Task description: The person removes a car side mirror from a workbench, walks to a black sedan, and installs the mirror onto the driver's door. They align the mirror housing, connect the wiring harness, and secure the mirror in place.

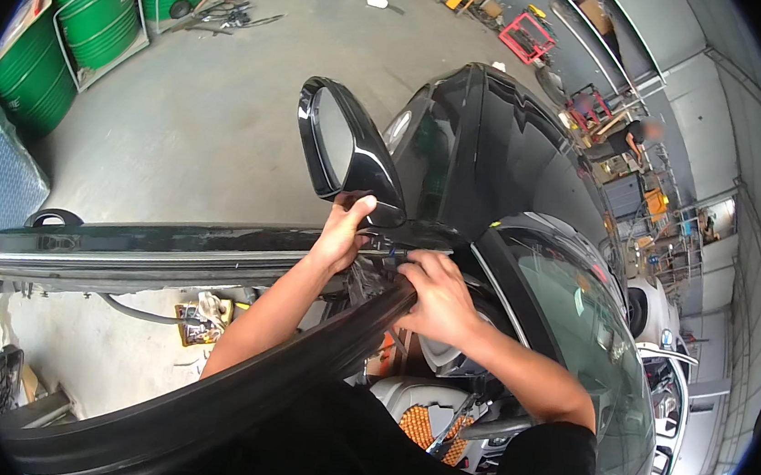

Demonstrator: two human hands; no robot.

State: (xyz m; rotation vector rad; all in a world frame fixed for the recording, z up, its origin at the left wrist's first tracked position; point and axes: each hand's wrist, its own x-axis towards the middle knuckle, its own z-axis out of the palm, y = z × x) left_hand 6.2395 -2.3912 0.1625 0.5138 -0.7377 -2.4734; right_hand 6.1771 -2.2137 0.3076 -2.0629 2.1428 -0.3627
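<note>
A black car side mirror (365,158) stands out from the front end of an open car door (169,249). My left hand (345,229) grips the mirror's lower end, thumb on its black housing; its other fingers are partly hidden. Beside it, my right hand (437,293) reaches to the inner side of the mirror mount (389,243), fingers curled. What those fingers hold, if anything, is hidden. A bit of clear plastic film (362,282) hangs between the two hands. The black door frame (267,373) curves close below both forearms.
The car's black hood (518,141) and windshield (573,329) lie ahead and to the right. Inside is a seat with an orange beaded cover (422,425). Green drums (99,23) stand at the far left. A person (633,138) is at the far right.
</note>
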